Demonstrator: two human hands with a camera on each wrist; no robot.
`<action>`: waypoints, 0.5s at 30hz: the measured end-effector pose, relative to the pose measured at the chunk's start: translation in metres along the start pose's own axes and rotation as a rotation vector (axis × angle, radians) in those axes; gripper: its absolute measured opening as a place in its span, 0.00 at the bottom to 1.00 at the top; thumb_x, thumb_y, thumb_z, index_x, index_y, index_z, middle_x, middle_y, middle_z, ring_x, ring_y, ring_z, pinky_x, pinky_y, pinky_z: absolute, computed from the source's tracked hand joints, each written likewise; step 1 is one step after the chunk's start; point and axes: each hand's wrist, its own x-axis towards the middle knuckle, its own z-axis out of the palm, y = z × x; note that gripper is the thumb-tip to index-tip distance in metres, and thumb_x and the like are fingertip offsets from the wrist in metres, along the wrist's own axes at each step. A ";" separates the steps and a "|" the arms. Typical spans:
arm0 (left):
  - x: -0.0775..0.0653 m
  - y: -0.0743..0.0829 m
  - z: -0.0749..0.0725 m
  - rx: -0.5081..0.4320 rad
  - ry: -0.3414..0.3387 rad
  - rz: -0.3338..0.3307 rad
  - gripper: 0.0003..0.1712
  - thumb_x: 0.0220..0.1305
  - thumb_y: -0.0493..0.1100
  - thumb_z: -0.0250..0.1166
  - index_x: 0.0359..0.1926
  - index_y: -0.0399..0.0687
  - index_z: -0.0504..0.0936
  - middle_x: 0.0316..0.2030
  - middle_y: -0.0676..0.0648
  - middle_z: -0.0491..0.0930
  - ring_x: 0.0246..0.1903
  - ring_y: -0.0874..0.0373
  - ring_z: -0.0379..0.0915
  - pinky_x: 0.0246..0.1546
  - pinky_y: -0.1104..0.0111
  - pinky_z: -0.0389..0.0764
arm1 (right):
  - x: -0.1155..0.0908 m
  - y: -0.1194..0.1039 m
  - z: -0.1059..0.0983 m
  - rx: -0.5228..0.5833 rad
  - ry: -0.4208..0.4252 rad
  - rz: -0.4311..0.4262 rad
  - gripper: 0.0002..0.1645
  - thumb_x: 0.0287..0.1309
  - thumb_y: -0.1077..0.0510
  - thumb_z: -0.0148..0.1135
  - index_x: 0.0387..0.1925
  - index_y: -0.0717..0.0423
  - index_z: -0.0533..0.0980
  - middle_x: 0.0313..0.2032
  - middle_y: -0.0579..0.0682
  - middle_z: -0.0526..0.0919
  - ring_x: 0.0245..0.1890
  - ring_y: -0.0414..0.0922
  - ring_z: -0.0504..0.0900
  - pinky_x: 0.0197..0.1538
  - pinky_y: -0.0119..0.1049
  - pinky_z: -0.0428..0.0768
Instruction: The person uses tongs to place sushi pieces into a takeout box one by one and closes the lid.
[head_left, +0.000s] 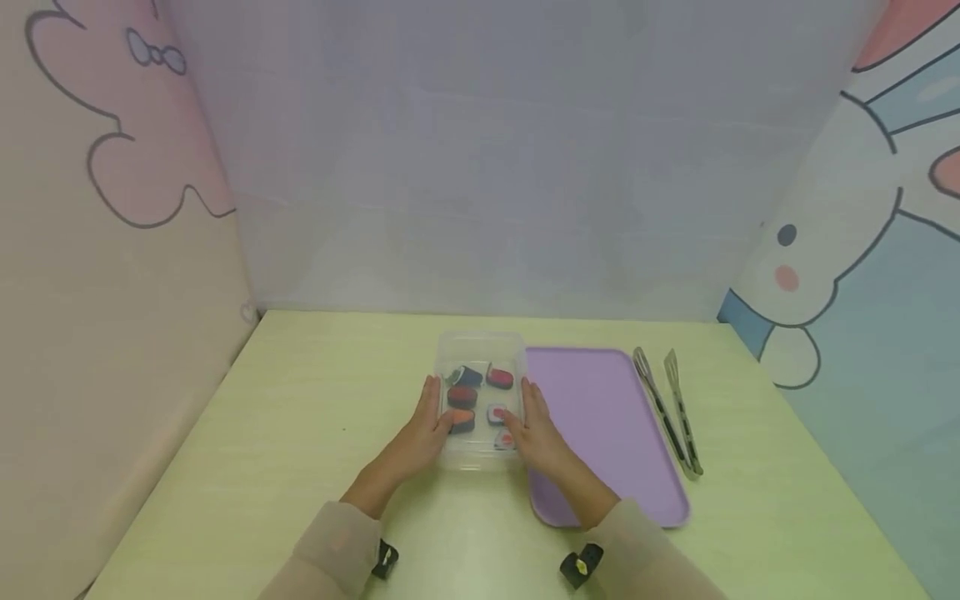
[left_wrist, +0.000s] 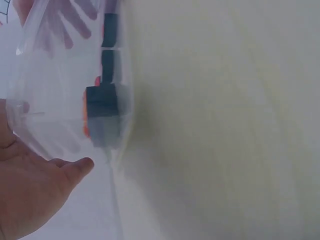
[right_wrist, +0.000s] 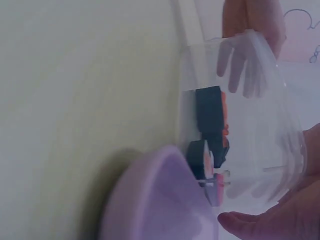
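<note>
A clear plastic container is held between both hands near the middle of the table. Several sushi pieces lie in it, among them a dark-wrapped orange-topped piece, a red-topped piece and a white roll. On its left side my left hand holds the wall, fingers along the outside and thumb at the upper edge. Opposite, my right hand grips the right wall the same way. Both wrist views show fingers through the clear plastic. Whether the container's base touches the table cannot be told.
Right beside the container lies a purple tray, with my right forearm over its near left part. Metal tongs with dark handle sections rest spread on the table right of the tray. Printed cloth walls enclose the table's back and sides.
</note>
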 end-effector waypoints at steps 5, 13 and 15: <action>0.014 0.001 -0.017 -0.023 -0.006 -0.048 0.41 0.79 0.51 0.42 0.75 0.38 0.30 0.75 0.36 0.27 0.72 0.41 0.25 0.68 0.43 0.39 | 0.022 -0.003 -0.012 -0.010 0.037 -0.022 0.42 0.74 0.52 0.47 0.75 0.67 0.40 0.72 0.72 0.37 0.70 0.71 0.42 0.64 0.69 0.49; 0.037 -0.008 -0.019 0.102 -0.032 -0.027 0.37 0.79 0.42 0.41 0.74 0.31 0.32 0.74 0.32 0.31 0.72 0.37 0.28 0.68 0.44 0.41 | 0.043 0.012 -0.005 -0.004 -0.003 -0.035 0.38 0.76 0.56 0.40 0.74 0.69 0.38 0.72 0.71 0.41 0.72 0.65 0.40 0.69 0.59 0.42; 0.037 -0.008 -0.019 0.111 -0.046 -0.036 0.37 0.79 0.43 0.41 0.74 0.32 0.32 0.74 0.33 0.30 0.72 0.37 0.27 0.68 0.44 0.41 | 0.042 0.012 -0.005 0.010 0.011 -0.007 0.38 0.76 0.55 0.41 0.74 0.67 0.39 0.72 0.71 0.42 0.71 0.66 0.41 0.69 0.61 0.42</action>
